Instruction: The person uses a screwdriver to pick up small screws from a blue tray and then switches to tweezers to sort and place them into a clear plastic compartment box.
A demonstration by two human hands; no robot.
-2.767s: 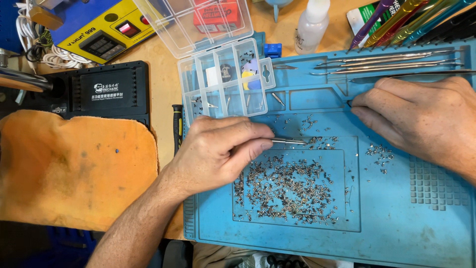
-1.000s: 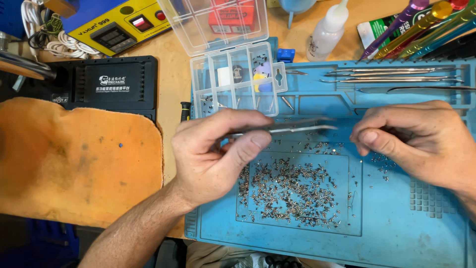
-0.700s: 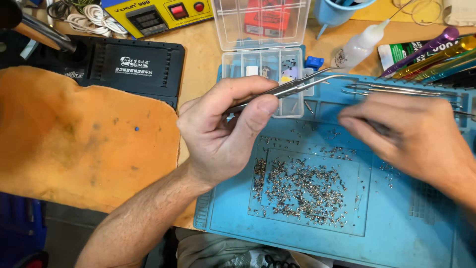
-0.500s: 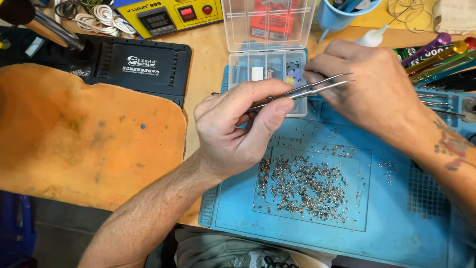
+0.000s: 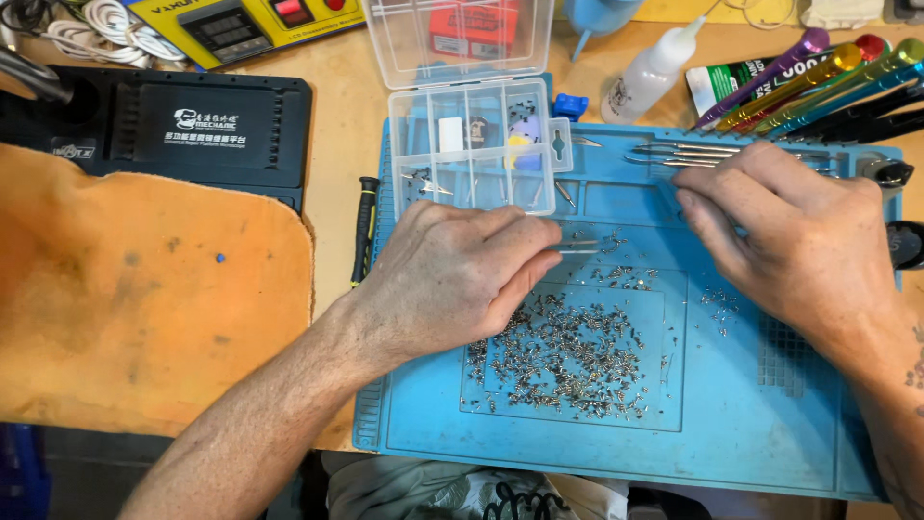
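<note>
My left hand (image 5: 457, 279) rests on a blue work mat (image 5: 751, 433) and grips thin metal tweezers (image 5: 580, 248), whose tips point right over the mat. Just below the tips lies a heap of several tiny metal screws (image 5: 563, 351). My right hand (image 5: 794, 241) lies palm down on the mat's right part, fingers loosely curled near a row of spare tweezers (image 5: 674, 154); I cannot see anything held in it. A clear compartment box (image 5: 472, 144) with its lid open stands at the mat's top left.
An orange cloth (image 5: 144, 299) covers the left side. A black tool tray (image 5: 192, 130) and a yellow instrument (image 5: 241, 24) lie behind it. A white squeeze bottle (image 5: 650, 72) and coloured screwdrivers (image 5: 818, 72) sit at the top right. A black pen-like tool (image 5: 364, 231) lies beside the mat.
My left hand has come down from the compartment box with the tweezers to the mat above the screws. My right hand has moved from the box back to the mat's right side.
</note>
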